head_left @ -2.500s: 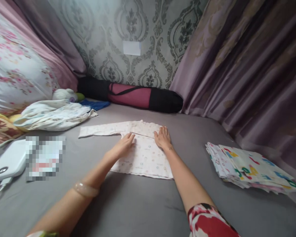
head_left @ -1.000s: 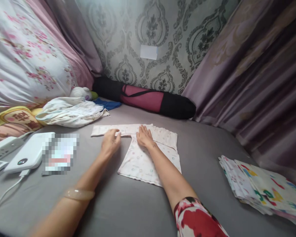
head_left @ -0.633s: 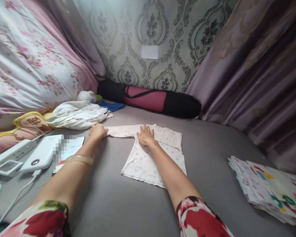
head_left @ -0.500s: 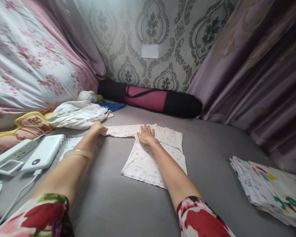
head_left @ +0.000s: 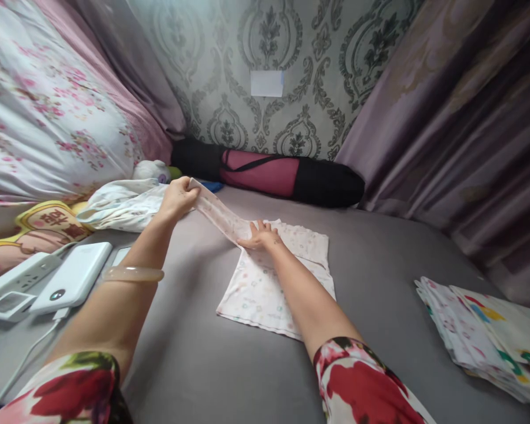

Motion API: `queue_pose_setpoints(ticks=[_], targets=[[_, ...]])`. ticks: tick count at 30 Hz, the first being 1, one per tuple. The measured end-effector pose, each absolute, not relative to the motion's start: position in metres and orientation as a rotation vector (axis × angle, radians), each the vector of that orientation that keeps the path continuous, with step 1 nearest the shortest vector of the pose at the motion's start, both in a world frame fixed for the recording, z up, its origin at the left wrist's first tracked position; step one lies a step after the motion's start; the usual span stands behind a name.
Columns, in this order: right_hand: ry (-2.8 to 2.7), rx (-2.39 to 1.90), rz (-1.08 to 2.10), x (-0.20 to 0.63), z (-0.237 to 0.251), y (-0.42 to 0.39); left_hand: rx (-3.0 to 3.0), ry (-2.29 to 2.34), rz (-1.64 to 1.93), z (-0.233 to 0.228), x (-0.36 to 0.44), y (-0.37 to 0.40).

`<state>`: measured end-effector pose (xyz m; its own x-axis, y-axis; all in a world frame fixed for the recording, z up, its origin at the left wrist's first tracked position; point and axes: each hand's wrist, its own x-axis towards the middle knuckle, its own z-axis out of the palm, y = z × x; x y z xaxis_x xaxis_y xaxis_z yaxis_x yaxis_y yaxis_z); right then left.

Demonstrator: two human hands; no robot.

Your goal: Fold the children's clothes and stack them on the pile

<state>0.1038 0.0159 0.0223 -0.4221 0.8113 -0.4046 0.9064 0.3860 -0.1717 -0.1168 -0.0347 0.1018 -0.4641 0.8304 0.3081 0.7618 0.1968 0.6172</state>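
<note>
A small white shirt (head_left: 265,294) with a faint pastel print lies on the grey sheet in front of me. One of its sleeves is folded across the body on the right side. My left hand (head_left: 179,197) pinches the cuff of the other sleeve and holds it up off the sheet, so the sleeve slants down to the shoulder. My right hand (head_left: 259,237) rests with spread fingers on the shirt's upper part, near where that raised sleeve begins. A pale bangle (head_left: 135,274) circles my left forearm.
Folded printed clothes (head_left: 481,335) are stacked at the right. On the left are a white power bank (head_left: 73,277), a power strip (head_left: 20,274), cables, a yellow cushion (head_left: 53,221) and crumpled pale cloth (head_left: 123,203). A long black and maroon bag (head_left: 265,174) lies along the wall.
My left hand has lifted the sleeve's cuff up from the sheet and away from me. My right hand stays on the shirt, turned slightly.
</note>
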Motion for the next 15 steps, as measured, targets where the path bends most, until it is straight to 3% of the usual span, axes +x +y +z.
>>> queue_pose_setpoints(ticks=[9,15], targets=[[2.334,1.592,-0.540,0.094,0.033,0.017,1.797,2.411,0.920,0.132,-0.039,-0.038],[2.634,1.761,-0.814,0.127,0.030,0.012,1.766,2.403,0.826,0.131,-0.017,-0.029]])
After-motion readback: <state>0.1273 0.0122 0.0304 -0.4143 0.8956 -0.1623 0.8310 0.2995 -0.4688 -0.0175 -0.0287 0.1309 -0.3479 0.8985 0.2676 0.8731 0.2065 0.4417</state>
